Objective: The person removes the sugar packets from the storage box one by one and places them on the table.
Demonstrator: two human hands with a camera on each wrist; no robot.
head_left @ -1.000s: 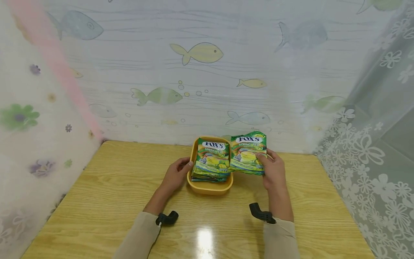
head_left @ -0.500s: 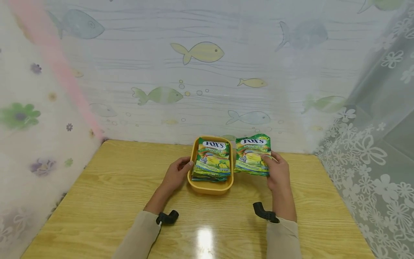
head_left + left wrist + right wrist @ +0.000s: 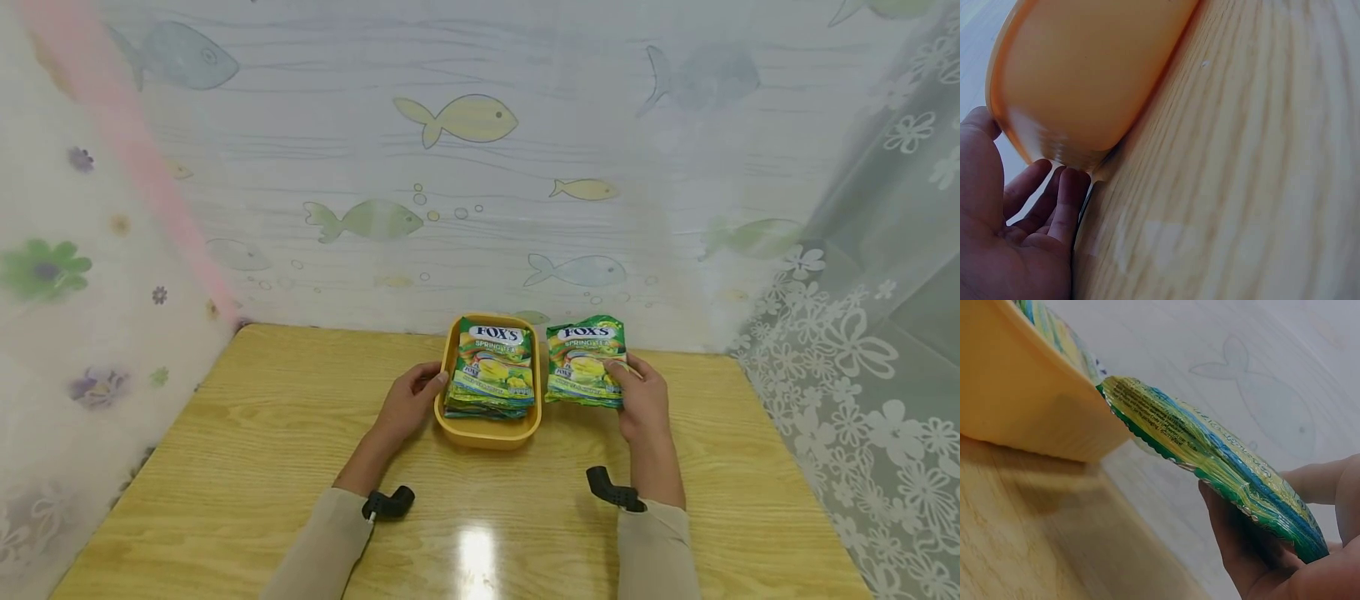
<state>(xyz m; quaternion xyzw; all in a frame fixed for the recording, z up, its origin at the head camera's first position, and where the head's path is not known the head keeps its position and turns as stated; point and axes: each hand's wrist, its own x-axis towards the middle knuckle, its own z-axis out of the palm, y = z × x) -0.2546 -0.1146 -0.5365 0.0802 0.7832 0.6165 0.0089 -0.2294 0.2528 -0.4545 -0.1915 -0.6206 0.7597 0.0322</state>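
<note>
A yellow plastic bin stands near the back of the table, holding a stack of green Fox's Spring Tea candy bags. My left hand grips its left side, thumb at the rim and fingertips against the outer wall. Just right of the bin, my right hand holds another candy bag, thumb on the printed front and fingers behind. In the right wrist view, this bag shows edge-on, one end right by the bin's rim in that view.
The wooden table runs back to a fish-print curtain. A flower-print sheet borders the left, a floral lace sheet the right. Black wrist mounts sit at both cuffs.
My right hand has shifted right and slightly down with its candy bag, from overlapping the bin's right rim to just beside it. My left hand and the bin have stayed put.
</note>
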